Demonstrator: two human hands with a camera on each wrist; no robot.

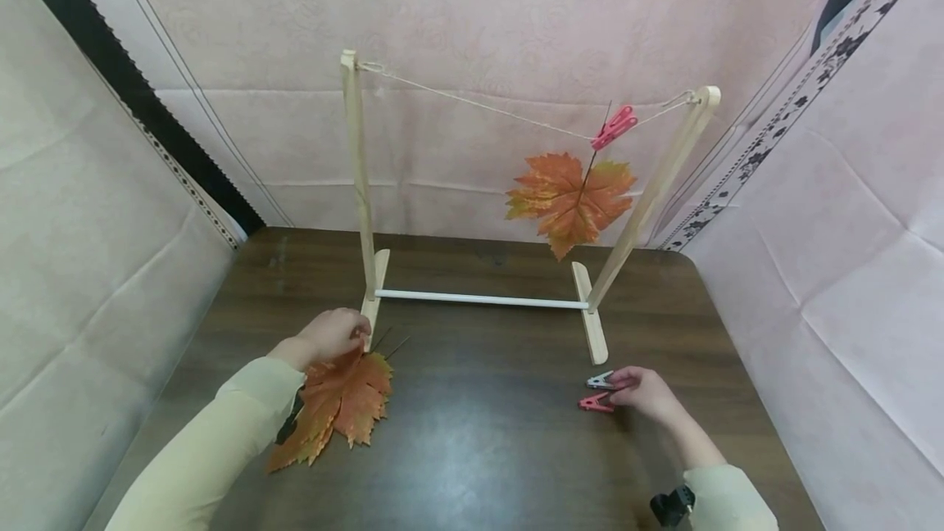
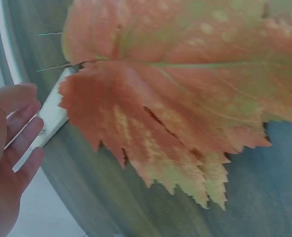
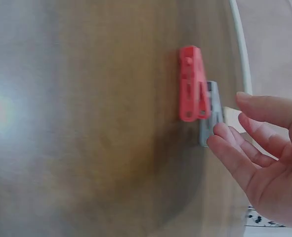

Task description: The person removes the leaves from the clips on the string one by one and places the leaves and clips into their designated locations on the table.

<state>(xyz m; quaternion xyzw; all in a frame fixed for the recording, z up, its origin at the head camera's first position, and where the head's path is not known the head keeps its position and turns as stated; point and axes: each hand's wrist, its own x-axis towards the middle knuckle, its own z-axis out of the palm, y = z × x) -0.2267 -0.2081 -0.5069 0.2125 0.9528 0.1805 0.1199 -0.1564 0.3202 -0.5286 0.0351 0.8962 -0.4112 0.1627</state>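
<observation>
My left hand is above the stem end of the autumn leaves, by the rack's left foot. In the left wrist view the fingers are loosely bent and hold nothing, with the orange leaf beside them. My right hand is over two clothespins at the right: a grey clothespin and a red clothespin. From the right wrist, its fingers look relaxed beside the grey clothespin; whether they touch it I cannot tell. The red clothespin lies next to it.
A wooden rack stands at the back of the brown table, with a white crossbar low down. From its string hangs an orange leaf, its stem clipped by a pink clothespin. Pale cloth walls surround the table.
</observation>
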